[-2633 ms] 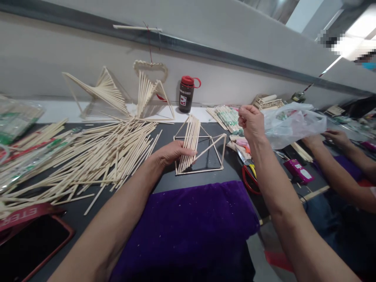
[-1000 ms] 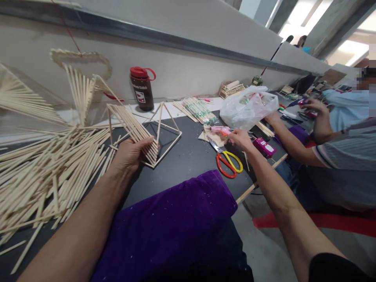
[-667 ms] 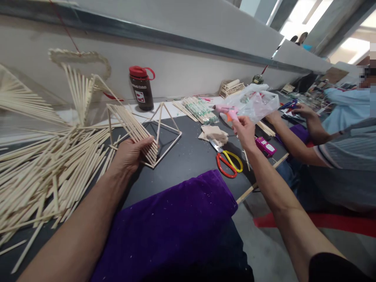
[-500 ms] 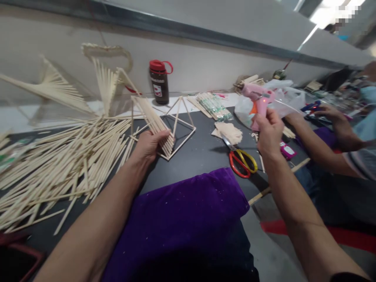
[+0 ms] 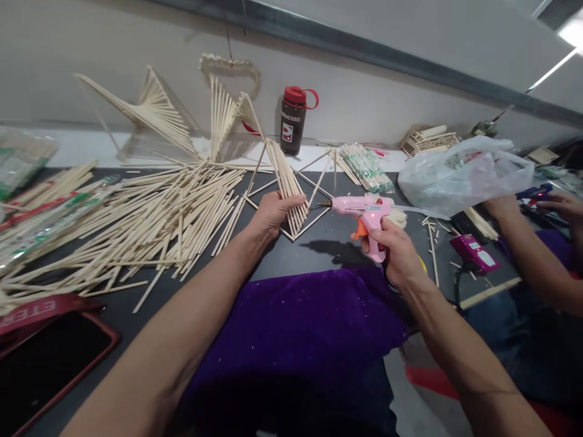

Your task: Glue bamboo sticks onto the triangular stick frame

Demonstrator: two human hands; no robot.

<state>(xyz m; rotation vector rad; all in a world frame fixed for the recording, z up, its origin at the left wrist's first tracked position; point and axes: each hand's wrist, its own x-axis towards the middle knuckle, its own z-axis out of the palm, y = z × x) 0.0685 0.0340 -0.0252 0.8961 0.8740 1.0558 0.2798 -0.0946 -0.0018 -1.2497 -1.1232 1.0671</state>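
My left hand grips the near end of a frame built from wooden sticks, thumb laid across a fanned row of them. Thin struts of this frame spread out to both sides above the dark table. In my right hand is a pink hot glue gun with an orange trigger and a small red light. Its nozzle points left, a short way from the stick frame and apart from it. A clear glue stick trails out of its back end. A large heap of loose wooden sticks lies left of the frame.
Behind stand a dark bottle with a red lid and finished twisted stick models. A plastic bag, a purple box and a co-worker's arm are at right. A phone lies front left; purple cloth covers my lap.
My right hand has brought the glue gun left and down, close to the stick frame. My left hand keeps its hold. The camera view has turned left, and the gun now hides most of the scissors.
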